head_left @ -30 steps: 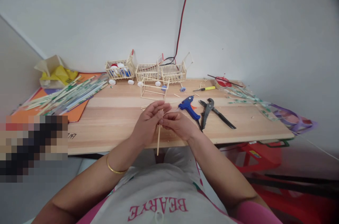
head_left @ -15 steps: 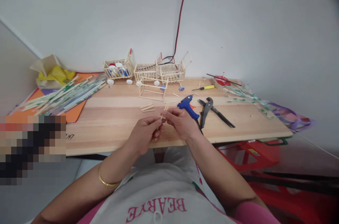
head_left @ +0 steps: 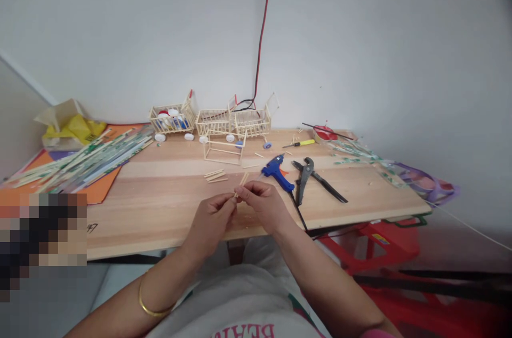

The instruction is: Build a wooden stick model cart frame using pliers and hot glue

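Both hands meet above the near edge of the wooden table (head_left: 160, 215). Short wooden sticks (head_left: 244, 178) poke up from between the fingertips, and their lower ends are hidden. My left hand (head_left: 213, 219) pinches them from the left, thumb on top. From the right, my right hand (head_left: 262, 203) closes its thumb and fingers on the same sticks. Several cut stick pieces (head_left: 215, 175) lie just beyond my left hand. Behind them stands an open stick frame (head_left: 224, 160). A blue glue gun (head_left: 278, 172) lies right of my right hand, beside a black-handled cutter (head_left: 306, 180).
At the back stand stick-built carts (head_left: 172, 119) on wheels, one filled with coloured items. Long wrapped sticks (head_left: 92, 159) lie on orange sheets at left. A yellow-handled screwdriver (head_left: 302, 143), a red bowl (head_left: 325, 134) and plastic wrappers (head_left: 356, 151) are at right. Red stools (head_left: 372, 244) stand below.
The camera view has tilted up and shifted slightly, so the table appears lower and further left. My hands stay together on the sticks, fingertips closer together.
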A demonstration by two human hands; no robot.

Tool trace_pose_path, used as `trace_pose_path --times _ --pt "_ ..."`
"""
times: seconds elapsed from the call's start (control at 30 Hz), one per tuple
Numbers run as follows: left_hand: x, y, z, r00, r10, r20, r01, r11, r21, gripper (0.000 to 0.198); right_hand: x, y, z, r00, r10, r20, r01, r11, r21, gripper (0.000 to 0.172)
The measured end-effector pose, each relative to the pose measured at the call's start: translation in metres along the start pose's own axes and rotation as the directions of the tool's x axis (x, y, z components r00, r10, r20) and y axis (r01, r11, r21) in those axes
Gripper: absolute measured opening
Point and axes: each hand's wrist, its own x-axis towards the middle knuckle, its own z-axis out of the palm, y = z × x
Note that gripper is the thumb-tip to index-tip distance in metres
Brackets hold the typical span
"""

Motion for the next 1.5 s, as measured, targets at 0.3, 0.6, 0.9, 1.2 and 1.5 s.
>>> trace_pose_path --times 0.3,0.6,0.9,1.2,1.5 --pt "-0.001 0.003 0.002 1.0 0.019 0.012 -0.02 0.997 0.069 0.033 0.0 -0.003 -0.002 1.0 0.005 0.013 -0.006 1.0 0.014 0.021" --pt "-0.001 0.002 0.001 0.996 0.087 0.009 -0.087 0.981 0.174 0.031 -0.001 -0.003 -0.001 0.999 0.035 -0.002 -0.035 0.999 0.017 0.025" --pt "0.001 0.0 0.001 0.99 0.141 -0.013 -0.134 0.961 0.241 0.034 0.001 -0.001 0.0 1.0 0.02 -0.005 -0.02 1.0 0.008 0.025" --pt "0.009 -0.011 -0.003 0.967 0.251 -0.049 -0.215 0.9 0.381 0.027 0.004 0.005 0.005 0.998 -0.055 -0.032 0.053 0.996 -0.076 0.026" --pt "0.02 -0.018 -0.019 0.975 0.176 -0.133 -0.135 0.953 0.27 0.023 0.035 0.0 -0.022 0.964 -0.264 0.03 0.168 0.515 -0.84 0.029"
